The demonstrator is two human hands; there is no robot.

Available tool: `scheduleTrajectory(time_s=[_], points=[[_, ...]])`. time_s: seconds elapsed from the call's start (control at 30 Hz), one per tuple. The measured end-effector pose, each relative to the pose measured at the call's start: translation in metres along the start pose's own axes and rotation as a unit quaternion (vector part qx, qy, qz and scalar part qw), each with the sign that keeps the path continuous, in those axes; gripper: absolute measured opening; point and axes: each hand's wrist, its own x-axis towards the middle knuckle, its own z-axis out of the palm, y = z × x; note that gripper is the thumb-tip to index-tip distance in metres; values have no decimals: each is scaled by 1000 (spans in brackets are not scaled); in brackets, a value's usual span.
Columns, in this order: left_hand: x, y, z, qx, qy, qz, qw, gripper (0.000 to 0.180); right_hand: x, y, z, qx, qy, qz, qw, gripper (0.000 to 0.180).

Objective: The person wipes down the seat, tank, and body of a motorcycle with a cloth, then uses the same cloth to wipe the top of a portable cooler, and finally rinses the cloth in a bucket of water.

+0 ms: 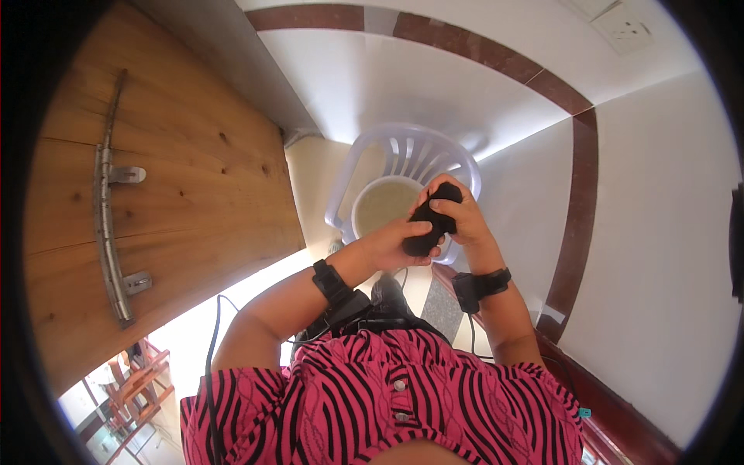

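Between both hands is a black, soft-looking cloth bundle (pixel 425 241); I cannot make out its exact kind. My left hand (pixel 391 245) grips its lower end, the thumb pressed on top. Round the upper part my right hand (pixel 467 217) is closed, with its thumb across the cloth. The bundle is held up over the right side of a round pale basin (pixel 356 215) with cloudy, greenish-grey liquid in it. A pale lilac plastic chair (pixel 355 164) with a slatted back surrounds the basin, which seems to rest on its seat.
A wooden door (pixel 186 194) with a long metal bolt (pixel 105 225) stands to the left. White walls with a brown tile band (pixel 585 186) meet in the corner ahead and to the right. A socket (pixel 622 29) is at upper right. Cables run from the black wrist straps (pixel 335 287).
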Motion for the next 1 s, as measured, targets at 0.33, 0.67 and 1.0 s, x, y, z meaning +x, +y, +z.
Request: scheduleTrajectory(time_s=[0.33, 0.67, 1.0], points=[[46, -20, -60, 534, 228, 56, 812, 39, 13, 62, -24, -106, 277, 10, 955, 14], [68, -22, -73, 765, 214, 85, 602, 35, 18, 115, -76, 18, 409, 20, 912, 21], [48, 30, -36, 846, 106, 163, 497, 60, -13, 32, -34, -4, 153, 170, 973, 48]])
